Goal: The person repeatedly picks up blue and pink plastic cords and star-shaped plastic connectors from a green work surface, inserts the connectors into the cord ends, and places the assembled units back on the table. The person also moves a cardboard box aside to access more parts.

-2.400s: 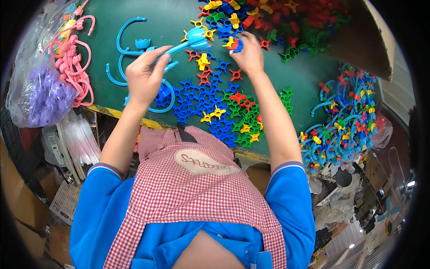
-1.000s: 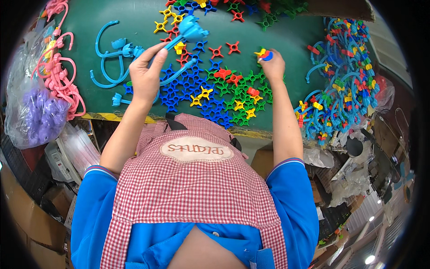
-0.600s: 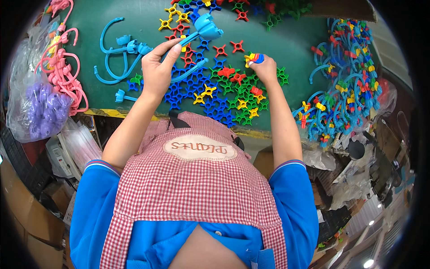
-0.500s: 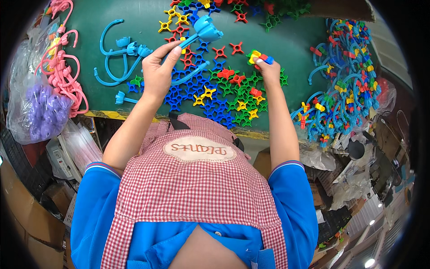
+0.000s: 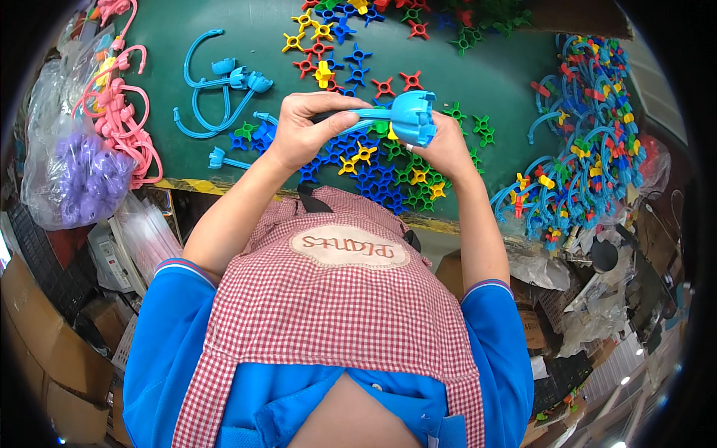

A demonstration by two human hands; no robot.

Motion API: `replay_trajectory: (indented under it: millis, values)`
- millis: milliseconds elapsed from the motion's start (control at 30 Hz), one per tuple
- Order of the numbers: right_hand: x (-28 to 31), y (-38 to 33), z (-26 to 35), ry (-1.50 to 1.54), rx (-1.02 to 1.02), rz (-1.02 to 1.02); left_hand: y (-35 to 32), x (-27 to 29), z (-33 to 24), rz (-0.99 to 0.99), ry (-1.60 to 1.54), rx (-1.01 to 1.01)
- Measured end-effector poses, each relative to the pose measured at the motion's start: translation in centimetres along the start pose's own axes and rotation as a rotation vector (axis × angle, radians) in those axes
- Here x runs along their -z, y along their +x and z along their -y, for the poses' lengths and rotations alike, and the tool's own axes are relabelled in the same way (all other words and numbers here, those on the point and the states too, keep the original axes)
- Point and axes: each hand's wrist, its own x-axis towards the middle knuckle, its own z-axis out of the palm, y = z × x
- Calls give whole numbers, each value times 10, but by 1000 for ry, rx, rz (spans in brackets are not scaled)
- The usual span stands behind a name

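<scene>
My left hand (image 5: 308,131) is closed around the stem of a light-blue plastic piece with a tulip-shaped cup (image 5: 413,118) at its end, the cup facing right. Close against the cup's far side is my right hand (image 5: 444,149), fingers curled and partly hidden by it. A bit of yellow shows at the cup's lower left, from the small coloured star pieces in my right hand; the others are hidden. Under both hands lie many loose four-armed plastic stars: blue ones (image 5: 377,183), green ones (image 5: 482,127), yellow ones (image 5: 364,153) and red ones (image 5: 411,80).
Light-blue curved stems with cups (image 5: 224,82) lie left on the green table (image 5: 164,67). Pink curved pieces (image 5: 123,104) and a clear bag of purple parts (image 5: 86,179) are at the left edge. A heap of blue stems with coloured stars (image 5: 582,149) fills the right side.
My left hand has brought the blue cup down and right, turning it from pointing up to pointing right. My right hand has moved slightly down, and the cup now covers most of its star pieces.
</scene>
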Motion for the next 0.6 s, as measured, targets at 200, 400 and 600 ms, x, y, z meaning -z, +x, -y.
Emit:
replay_trajectory:
  millis: [200, 400, 600]
  values:
    - [9, -9, 18, -319, 23, 32, 5, -9, -13, -23, -11, 14]
    - [16, -21, 12, -270, 245, -101, 3, 1, -1, 27, -249, 132]
    - [-10, -33, 12, 140, 213, -125, -1, -6, 14, -67, -453, 82]
